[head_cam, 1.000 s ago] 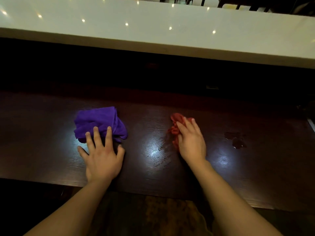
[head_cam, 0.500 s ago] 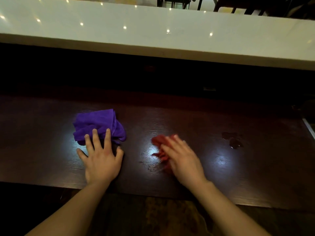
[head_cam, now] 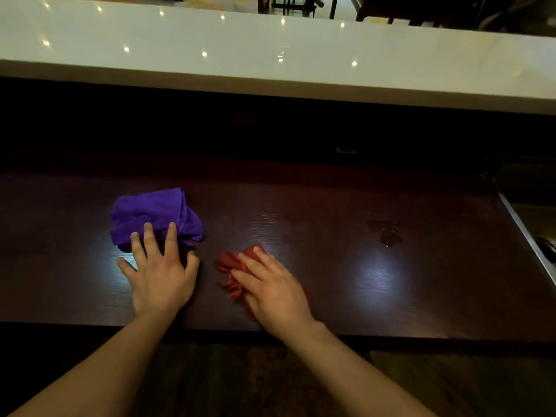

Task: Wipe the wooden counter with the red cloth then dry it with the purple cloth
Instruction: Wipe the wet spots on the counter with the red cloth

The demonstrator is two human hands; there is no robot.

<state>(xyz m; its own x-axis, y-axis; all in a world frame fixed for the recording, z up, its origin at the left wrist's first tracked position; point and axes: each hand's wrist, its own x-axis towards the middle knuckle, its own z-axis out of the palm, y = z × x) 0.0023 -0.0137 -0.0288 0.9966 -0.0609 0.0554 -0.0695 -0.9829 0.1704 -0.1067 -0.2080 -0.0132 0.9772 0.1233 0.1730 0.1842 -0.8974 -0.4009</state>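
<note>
Two hands flat | right hand [head_cam: 272, 291] on red cloth [head_cam: 233, 267] | left hand [head_cam: 161, 273] touching purple cloth [head_cam: 150, 213]

Wooden counter [head_cam: 331, 281]: dark, glossy, grain visible under two light reflections; a small wet patch [head_cam: 386, 234] is seen toward its right.

Red cloth [head_cam: 233, 270]: crumpled, lying near the counter's front edge at centre, largely covered, only its left part exposed.

Purple cloth [head_cam: 150, 213]: bunched in a loose heap, left of the red cloth, apart from it, its near edge partly covered.
</note>
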